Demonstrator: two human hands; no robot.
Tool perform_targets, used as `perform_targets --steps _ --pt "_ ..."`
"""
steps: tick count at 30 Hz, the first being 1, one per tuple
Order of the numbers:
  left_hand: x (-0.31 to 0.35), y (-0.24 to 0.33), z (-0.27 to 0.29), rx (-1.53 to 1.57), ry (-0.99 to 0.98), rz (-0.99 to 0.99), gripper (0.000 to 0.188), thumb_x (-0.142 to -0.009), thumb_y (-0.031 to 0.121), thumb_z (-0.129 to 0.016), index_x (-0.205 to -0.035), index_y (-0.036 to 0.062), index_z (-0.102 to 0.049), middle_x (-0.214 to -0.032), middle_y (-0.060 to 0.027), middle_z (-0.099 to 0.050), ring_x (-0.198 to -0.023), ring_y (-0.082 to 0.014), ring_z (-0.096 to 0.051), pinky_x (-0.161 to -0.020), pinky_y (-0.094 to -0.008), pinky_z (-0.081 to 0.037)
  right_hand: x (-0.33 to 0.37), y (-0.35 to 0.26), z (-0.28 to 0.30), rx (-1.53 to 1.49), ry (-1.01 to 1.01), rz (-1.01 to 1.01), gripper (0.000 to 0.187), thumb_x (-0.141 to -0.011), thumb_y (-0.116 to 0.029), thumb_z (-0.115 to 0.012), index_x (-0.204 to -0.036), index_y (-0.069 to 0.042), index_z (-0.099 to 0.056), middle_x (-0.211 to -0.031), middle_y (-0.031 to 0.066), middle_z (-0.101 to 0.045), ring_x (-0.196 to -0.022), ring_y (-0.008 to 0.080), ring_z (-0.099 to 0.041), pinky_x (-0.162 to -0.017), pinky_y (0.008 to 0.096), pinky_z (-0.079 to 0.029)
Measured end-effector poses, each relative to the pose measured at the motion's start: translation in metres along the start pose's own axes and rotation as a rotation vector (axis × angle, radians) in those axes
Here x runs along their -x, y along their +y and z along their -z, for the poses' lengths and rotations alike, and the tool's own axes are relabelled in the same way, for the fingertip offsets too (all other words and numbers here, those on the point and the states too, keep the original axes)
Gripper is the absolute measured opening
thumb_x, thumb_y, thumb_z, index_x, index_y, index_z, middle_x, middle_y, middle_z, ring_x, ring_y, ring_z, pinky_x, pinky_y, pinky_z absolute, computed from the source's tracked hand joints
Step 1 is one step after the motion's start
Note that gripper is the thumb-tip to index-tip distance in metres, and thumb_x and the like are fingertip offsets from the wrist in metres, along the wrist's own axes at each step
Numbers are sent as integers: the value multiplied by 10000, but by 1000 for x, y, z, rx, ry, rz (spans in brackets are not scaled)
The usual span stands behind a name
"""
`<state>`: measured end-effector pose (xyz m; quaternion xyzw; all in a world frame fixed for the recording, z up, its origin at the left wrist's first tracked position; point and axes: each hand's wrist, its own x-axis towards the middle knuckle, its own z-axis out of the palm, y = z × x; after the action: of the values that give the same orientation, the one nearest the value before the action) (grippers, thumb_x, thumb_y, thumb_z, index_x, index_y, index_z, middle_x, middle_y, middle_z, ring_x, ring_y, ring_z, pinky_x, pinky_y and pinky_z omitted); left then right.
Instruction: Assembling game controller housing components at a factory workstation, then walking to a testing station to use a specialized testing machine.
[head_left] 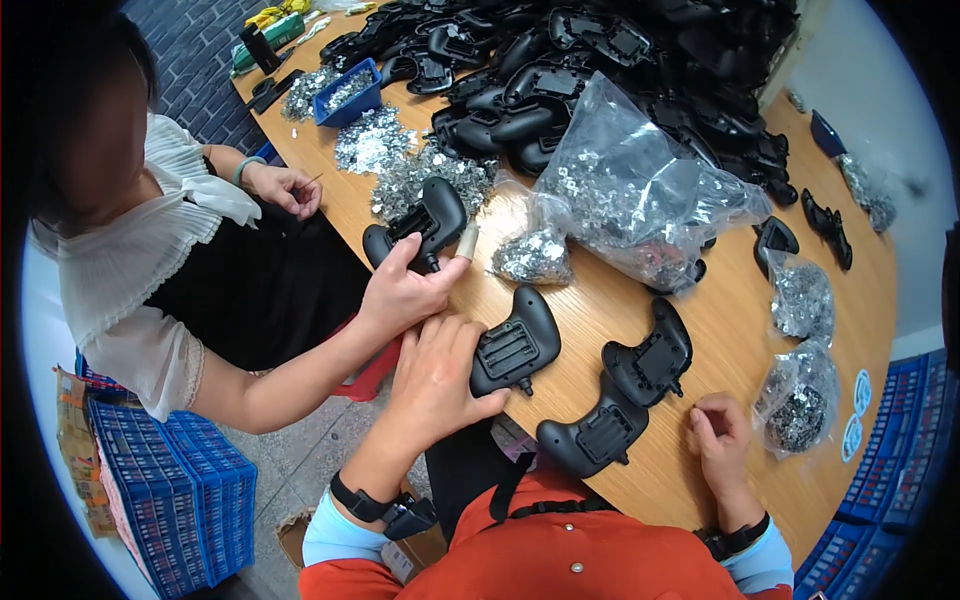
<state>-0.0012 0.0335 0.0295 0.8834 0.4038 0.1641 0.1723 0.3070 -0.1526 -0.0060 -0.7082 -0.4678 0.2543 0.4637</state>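
My left hand (436, 375) grips the left side of a black game controller shell (515, 345), thumb along its lower edge. The shell rests at the table's near edge with its open battery compartment facing up. My right hand (722, 438) is curled at the right, thumb and forefinger together; anything between them is too small to make out. Between my hands lie two more black controller shells, one (650, 355) touching the other (597, 432). Beside my left hand, a co-worker's hand (410, 290) with a covered fingertip holds another controller shell (440, 215).
A clear bag of small metal parts (640, 190) and a smaller bag (535, 245) lie mid-table. Loose metal pieces (430, 180) are heaped near a blue bin (350, 95). Black shells (600, 50) pile up behind. Two bags (800, 400) (803, 298) sit right; blue crates (180, 490) stand lower left.
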Motion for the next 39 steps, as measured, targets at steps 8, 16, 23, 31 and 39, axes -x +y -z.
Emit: perform_targets --steps 8,16,23,31,39 --pt "7 10 -18 -79 156 27 644 -576 380 -809 -1060 28 -572 -997 -115 -524 -1005 -295 -485 -833 -413 -374 -21 -42 -12 -206 -26 -42 61 -843 6 -628 -892 -5 -593 -866 44 -579 -772 100 -546 -689 223 -446" --pt "19 13 -27 -37 186 13 755 -600 482 -793 -1155 28 -559 -1098 -129 -525 -1055 -308 -480 -870 -413 -377 -11 -38 -16 -170 -33 33 66 -833 -5 -640 -883 0 -598 -837 42 -578 -729 101 -569 -658 218 -468" --pt "20 7 -20 -4 155 -5 799 -577 408 -825 -1198 17 -512 -1157 -155 -506 -1120 -340 -459 -934 -451 -357 -16 -42 -14 -99 -34 -47 55 -837 -17 -640 -866 0 -597 -834 32 -581 -742 96 -561 -671 223 -461" --pt "17 7 -28 -8 175 -18 758 -593 407 -811 -1179 18 -529 -1152 -131 -517 -1112 -311 -457 -907 -447 -351 -18 -39 -12 -91 -41 71 64 -816 -8 -654 -856 -7 -604 -834 44 -584 -722 105 -549 -657 230 -453" --pt "21 23 -29 -35 196 -9 769 -574 451 -814 -1158 38 -531 -1003 -106 -523 -961 -292 -491 -809 -418 -370 -57 -99 -44 -173 -198 123 118 -830 -21 -648 -946 1 -633 -848 33 -601 -753 104 -594 -672 228 -478"
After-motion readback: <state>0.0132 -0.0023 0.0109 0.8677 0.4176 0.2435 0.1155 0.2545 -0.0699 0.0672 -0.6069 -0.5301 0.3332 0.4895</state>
